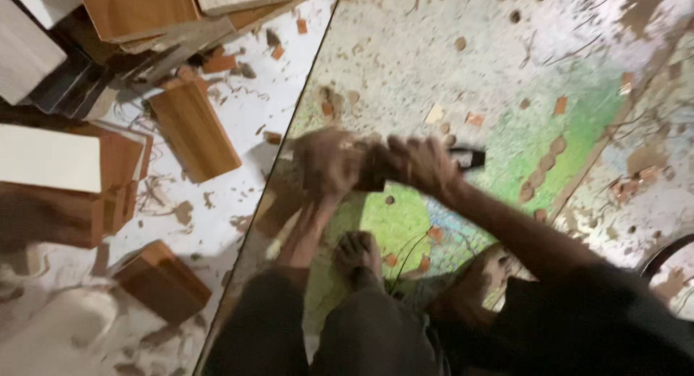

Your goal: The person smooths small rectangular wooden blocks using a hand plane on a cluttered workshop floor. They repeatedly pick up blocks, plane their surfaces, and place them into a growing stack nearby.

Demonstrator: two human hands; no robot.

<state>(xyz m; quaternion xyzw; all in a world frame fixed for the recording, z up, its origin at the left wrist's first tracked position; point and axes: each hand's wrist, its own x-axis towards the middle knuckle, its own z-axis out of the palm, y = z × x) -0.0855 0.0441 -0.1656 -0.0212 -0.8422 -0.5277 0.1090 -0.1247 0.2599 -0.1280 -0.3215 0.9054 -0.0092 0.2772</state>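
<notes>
Both hands meet in the middle of the head view and are blurred by motion. My right hand [419, 163] is closed around a dark tool [470, 157] whose end sticks out to the right. My left hand [325, 163] sits just left of it, fingers curled on the near end of the same dark object; the blur hides exactly how it grips. The hands hover over a large speckled board [448, 65] stained green. My bare feet [358, 253] rest on the board below the hands.
Brown wooden blocks [194, 130] and pale panels [47, 159] lie on the white, shaving-strewn floor at the left. Another block [163, 280] sits at the lower left. Small round and square wood offcuts [546, 163] dot the board. A dark curved rim [661, 253] shows at the right edge.
</notes>
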